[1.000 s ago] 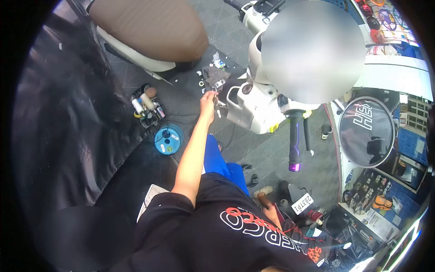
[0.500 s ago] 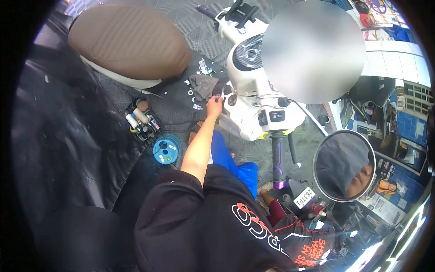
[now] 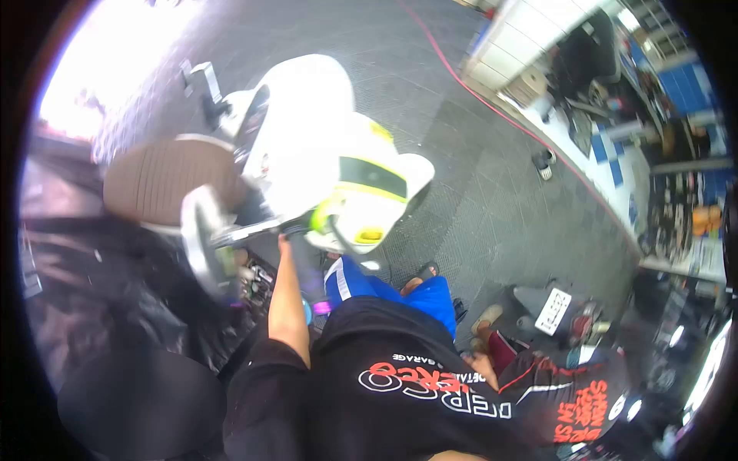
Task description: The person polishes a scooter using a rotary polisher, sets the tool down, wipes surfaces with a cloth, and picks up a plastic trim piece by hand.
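My left arm (image 3: 287, 311) reaches forward from the left. My left hand (image 3: 284, 244) is beside the front of a white scooter (image 3: 307, 161); the mirror stem and handlebar partly cover it, and its fingers do not show clearly. Nearest to it are the silver mirror stem (image 3: 257, 230) and the round mirror (image 3: 201, 242), seen blurred and edge-on. The scooter's front has a dark visor strip and yellow-green trim. Outside the picture is my right hand.
The brown scooter seat (image 3: 169, 180) lies at left by black sheeting (image 3: 108, 276). Small bottles and tools (image 3: 257, 280) sit near my arm. At right, a co-worker in maroon shorts (image 3: 507, 361) crouches by a license plate (image 3: 553, 311). A red hose (image 3: 492, 100) crosses the floor.
My view has swung sharply, so the scooter now appears farther left and its front shows. The mirror has shifted from right to left of view. My left hand has become partly covered.
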`<action>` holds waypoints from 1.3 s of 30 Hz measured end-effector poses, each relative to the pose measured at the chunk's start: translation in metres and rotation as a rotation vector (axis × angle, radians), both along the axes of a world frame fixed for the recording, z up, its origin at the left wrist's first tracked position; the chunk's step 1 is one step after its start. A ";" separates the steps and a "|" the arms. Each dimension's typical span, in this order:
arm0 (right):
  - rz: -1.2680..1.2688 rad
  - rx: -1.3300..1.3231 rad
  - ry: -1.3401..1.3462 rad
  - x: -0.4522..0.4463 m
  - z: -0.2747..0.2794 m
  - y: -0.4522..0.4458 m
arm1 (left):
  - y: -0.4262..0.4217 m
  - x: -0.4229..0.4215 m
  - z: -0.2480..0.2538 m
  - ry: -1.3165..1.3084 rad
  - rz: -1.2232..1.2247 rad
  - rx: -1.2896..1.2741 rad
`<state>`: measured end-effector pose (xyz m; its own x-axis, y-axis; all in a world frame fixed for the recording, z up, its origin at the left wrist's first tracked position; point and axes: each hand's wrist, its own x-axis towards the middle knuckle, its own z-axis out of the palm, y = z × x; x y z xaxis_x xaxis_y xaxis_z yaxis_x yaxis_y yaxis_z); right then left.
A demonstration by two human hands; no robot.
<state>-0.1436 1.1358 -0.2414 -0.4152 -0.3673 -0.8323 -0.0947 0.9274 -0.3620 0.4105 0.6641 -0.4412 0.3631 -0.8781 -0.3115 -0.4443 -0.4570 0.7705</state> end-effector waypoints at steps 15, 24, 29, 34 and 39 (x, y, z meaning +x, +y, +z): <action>-0.107 -0.887 -0.260 -0.219 0.167 -0.340 | 0.181 -0.259 0.123 -0.025 -0.773 0.643; 0.182 -1.132 -0.984 -0.279 0.252 -0.537 | -0.003 -0.389 0.105 0.137 -0.461 0.634; 0.308 -0.826 -1.045 -0.247 0.250 -0.676 | -0.111 -0.430 0.112 0.097 -0.455 0.506; 1.123 -0.641 -1.124 -0.202 0.247 -0.818 | -0.212 -0.446 0.153 0.318 -0.062 0.474; 1.247 -0.454 -0.894 -0.163 0.236 -0.970 | -0.313 -0.427 0.165 0.411 0.002 0.394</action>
